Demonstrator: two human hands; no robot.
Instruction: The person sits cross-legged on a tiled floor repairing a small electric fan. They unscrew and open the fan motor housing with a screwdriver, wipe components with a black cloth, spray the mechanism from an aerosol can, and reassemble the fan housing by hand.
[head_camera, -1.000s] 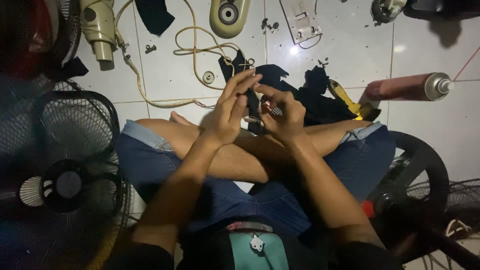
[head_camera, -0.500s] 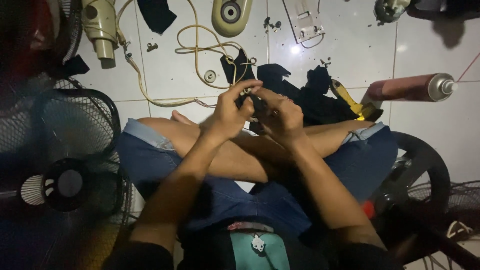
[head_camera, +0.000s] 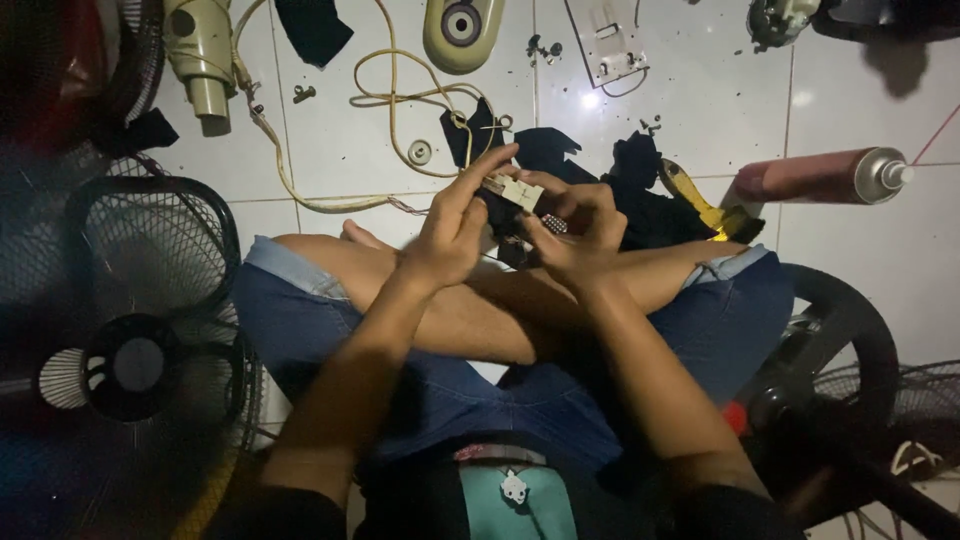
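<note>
I sit cross-legged on a white tiled floor, with both hands raised over my shins. My left hand (head_camera: 455, 225) and my right hand (head_camera: 575, 228) hold one small cream-coloured part (head_camera: 515, 190) between them. The left fingers reach over its top; the right fingers pinch it from below and from the right. A small dark piece (head_camera: 552, 222) shows against the right fingers. What the underside of the part looks like is hidden by my fingers.
Black fan grilles lie at the left (head_camera: 150, 260) and right (head_camera: 900, 400). A pink spray can (head_camera: 820, 176) lies at the right. A cream motor housing (head_camera: 200, 50), a cream cable (head_camera: 400, 95), a round cream cover (head_camera: 460, 25), black rags (head_camera: 640, 190) and small screws lie ahead.
My hands have turned the small cream part, so its pale face now shows on top. The left fingers have stretched out over it. The view has shifted slightly.
</note>
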